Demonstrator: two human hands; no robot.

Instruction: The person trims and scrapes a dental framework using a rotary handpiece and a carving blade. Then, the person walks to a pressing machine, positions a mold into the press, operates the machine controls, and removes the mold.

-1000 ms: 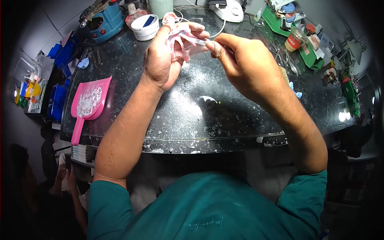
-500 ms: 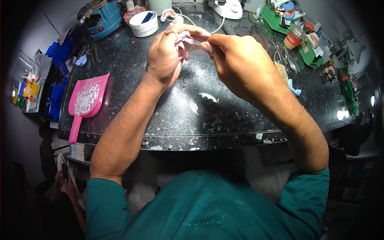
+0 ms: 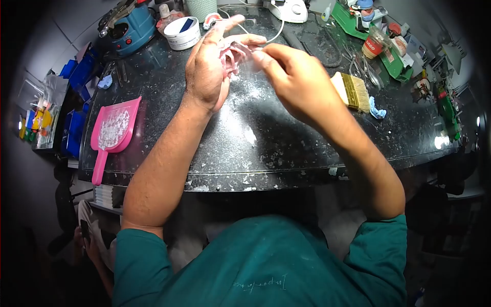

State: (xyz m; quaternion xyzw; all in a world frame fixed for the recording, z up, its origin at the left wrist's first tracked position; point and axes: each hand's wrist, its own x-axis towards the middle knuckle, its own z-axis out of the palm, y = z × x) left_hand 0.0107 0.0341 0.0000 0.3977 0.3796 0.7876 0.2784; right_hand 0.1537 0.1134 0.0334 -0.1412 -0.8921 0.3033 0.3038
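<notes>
Above the black worktop (image 3: pixel 286 138), my left hand (image 3: pixel 207 74) is curled round a pink and white piece with thin, curved walls (image 3: pixel 234 60). It resembles a dental mould, but its exact kind is unclear. The index finger stretches upward, away from the piece. My right hand (image 3: pixel 296 74) is at the right side of the piece, thumb and forefinger pinched together. Blur at these fingertips hides what they grip. White dust and small crumbs lie on the worktop below both hands.
At left lies a pink dustpan (image 3: pixel 134 123) with white debris. A white tub (image 3: pixel 181 38) and blue machine (image 3: pixel 132 30) stand behind. At right are a flat brush (image 3: pixel 350 91), blue crumpled bits (image 3: pixel 377 109), pliers (image 3: pixel 365 69) and green trays (image 3: pixel 396 66). A seated person holds a phone (image 3: pixel 84 230).
My right hand and forearm have shifted left, uncovering the brush. The thin strip at its fingertips is now blurred. A white arc-shaped bit below the hands no longer shows.
</notes>
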